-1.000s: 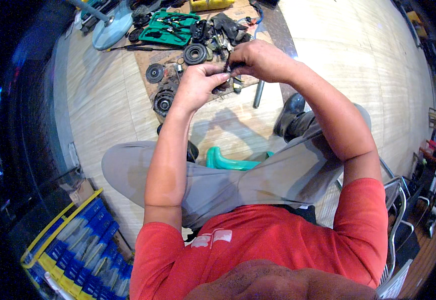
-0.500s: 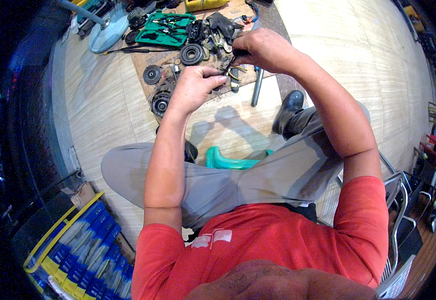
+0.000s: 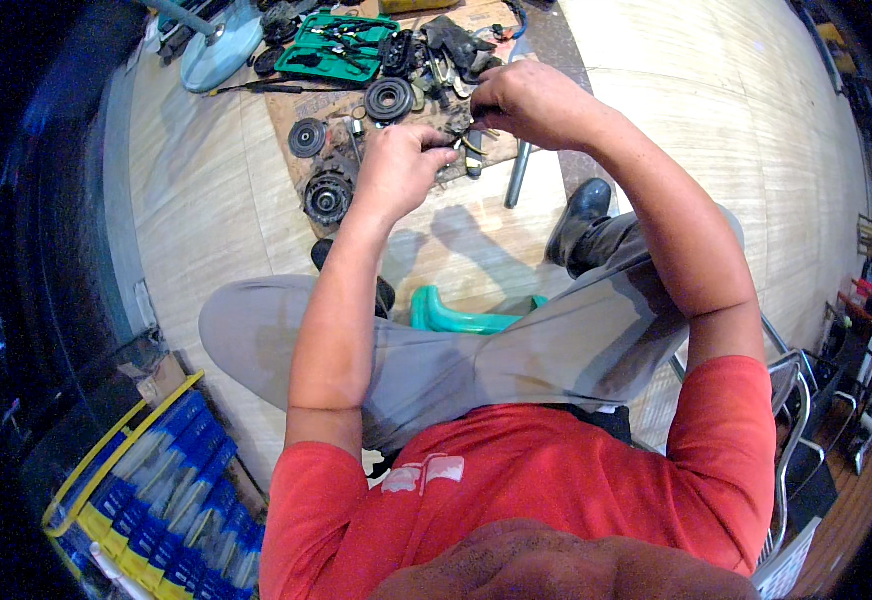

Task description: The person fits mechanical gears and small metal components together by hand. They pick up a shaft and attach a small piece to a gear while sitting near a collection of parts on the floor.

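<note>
Over a worn cardboard sheet [image 3: 288,101], my left hand [image 3: 401,170] has thumb and fingers closed at a small dark part [image 3: 456,128]; its exact grip is unclear. My right hand [image 3: 531,105] is closed just right of that part, with its fingertips hidden behind the hand. Yellow-and-black pliers [image 3: 474,158] lie beneath and between my hands. A metal tube [image 3: 516,180] extends below my right hand. Black ring-shaped parts [image 3: 389,98] and a smaller black wheel [image 3: 307,137] lie near my left hand, with a toothed round assembly [image 3: 328,198] beside that wrist.
A green tool case [image 3: 328,45], dark greasy parts [image 3: 446,45] and a pale blue round stand [image 3: 218,60] are beyond. A green boot-shaped object [image 3: 461,318] lies between my legs. A blue-yellow rack [image 3: 146,470] stands lower left; a metal chair frame [image 3: 786,430] is at right.
From a second ago, my right hand has moved a little right and up, away from my left fingertips. My left hand has shifted only slightly.
</note>
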`<state>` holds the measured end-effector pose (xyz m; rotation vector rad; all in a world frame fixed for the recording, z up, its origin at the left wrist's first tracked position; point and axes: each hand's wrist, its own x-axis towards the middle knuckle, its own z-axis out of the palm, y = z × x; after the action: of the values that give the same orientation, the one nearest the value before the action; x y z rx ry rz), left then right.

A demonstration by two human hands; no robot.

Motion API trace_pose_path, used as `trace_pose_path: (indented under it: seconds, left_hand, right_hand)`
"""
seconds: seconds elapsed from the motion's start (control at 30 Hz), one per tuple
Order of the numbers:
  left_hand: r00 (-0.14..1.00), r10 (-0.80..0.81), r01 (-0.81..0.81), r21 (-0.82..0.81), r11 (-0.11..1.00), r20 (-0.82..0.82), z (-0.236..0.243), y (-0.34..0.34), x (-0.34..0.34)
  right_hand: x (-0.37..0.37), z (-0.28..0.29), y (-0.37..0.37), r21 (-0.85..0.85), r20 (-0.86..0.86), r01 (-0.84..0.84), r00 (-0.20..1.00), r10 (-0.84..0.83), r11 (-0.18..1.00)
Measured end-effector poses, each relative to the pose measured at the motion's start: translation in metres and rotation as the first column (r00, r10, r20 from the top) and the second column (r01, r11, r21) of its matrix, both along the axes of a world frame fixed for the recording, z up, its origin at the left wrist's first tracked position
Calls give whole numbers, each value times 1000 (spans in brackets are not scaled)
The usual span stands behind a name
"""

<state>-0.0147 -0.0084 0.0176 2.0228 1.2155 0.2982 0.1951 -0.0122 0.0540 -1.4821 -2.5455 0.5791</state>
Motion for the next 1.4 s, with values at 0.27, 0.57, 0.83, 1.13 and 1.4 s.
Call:
trace_pose_path:
  seconds: [0.27, 0.57, 0.83, 1.13, 1.4]
  left_hand:
    - [931, 141, 71, -546, 835, 336, 0, 3, -2]
    - [988, 56, -71, 98, 993, 142, 0, -7, 4]
    - [994, 27, -19, -72, 997, 106, 2, -3, 3]
    - [989, 133, -121, -152, 981, 71, 14, 1, -4]
    - [981, 113, -104, -67, 992, 157, 11, 2, -6]
  right_hand:
    - [-3, 8, -1, 29, -81, -96, 992, 98, 995]
    - [-6, 3, -1, -51, -69, 26, 997, -29, 998]
    - [-4, -2, -1, 13, -2, -14, 1000, 14, 1000]
    - [-2, -4, 1, 120, -95, 17, 995, -6, 993]
    - [0, -9, 5, 173, -122, 11, 992, 10, 985]
